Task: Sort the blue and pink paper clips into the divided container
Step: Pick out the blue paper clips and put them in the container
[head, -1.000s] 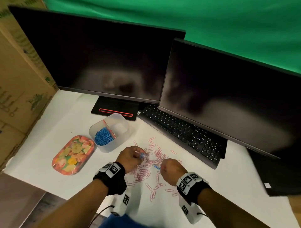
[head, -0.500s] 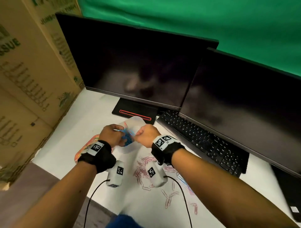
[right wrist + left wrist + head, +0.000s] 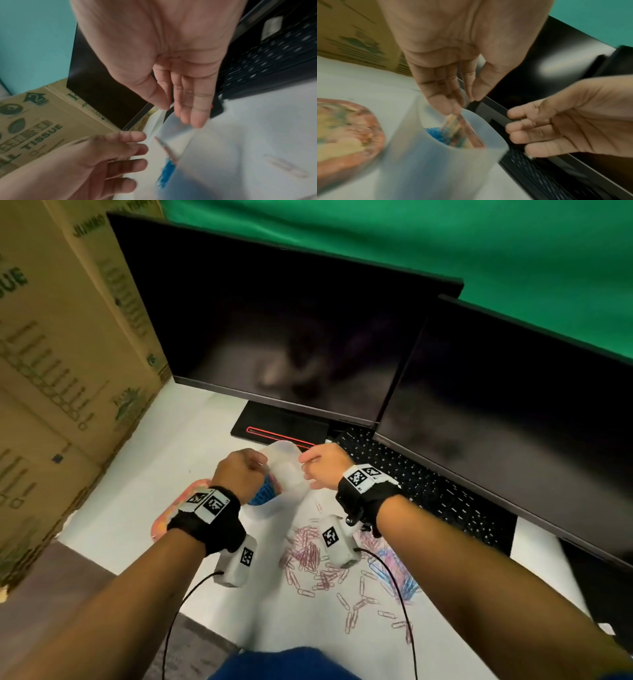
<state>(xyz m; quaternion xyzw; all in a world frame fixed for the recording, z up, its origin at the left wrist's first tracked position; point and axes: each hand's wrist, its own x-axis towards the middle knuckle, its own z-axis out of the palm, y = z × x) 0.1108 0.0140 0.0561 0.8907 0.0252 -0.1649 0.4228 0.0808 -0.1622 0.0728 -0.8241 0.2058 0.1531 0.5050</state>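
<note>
A translucent divided container (image 3: 286, 474) stands near the monitor base, with blue paper clips (image 3: 263, 495) heaped in its left compartment. My left hand (image 3: 253, 467) hovers over that left side, fingers pointing down and relaxed, nothing visible between them (image 3: 464, 104). At the container's right rim my right hand (image 3: 308, 470) is held with straight, empty fingers (image 3: 180, 115). The blue clips (image 3: 435, 132) lie beside a pinkish divider (image 3: 469, 129). Pink paper clips (image 3: 308, 553) are scattered on the white table nearer me, with some blue ones (image 3: 400, 577) blurred at the right.
A flowered oval tray (image 3: 164, 518) lies left of the container. Two dark monitors (image 3: 274, 337) and a black keyboard (image 3: 421, 484) stand behind and to the right. Cardboard boxes (image 3: 61, 371) wall the left side. Wrist-camera cables (image 3: 404, 594) trail over the clips.
Both hands left the clip pile, where each pinched a clip, and went up to the container. Since half a second ago they have drawn slightly apart, fingers loosened.
</note>
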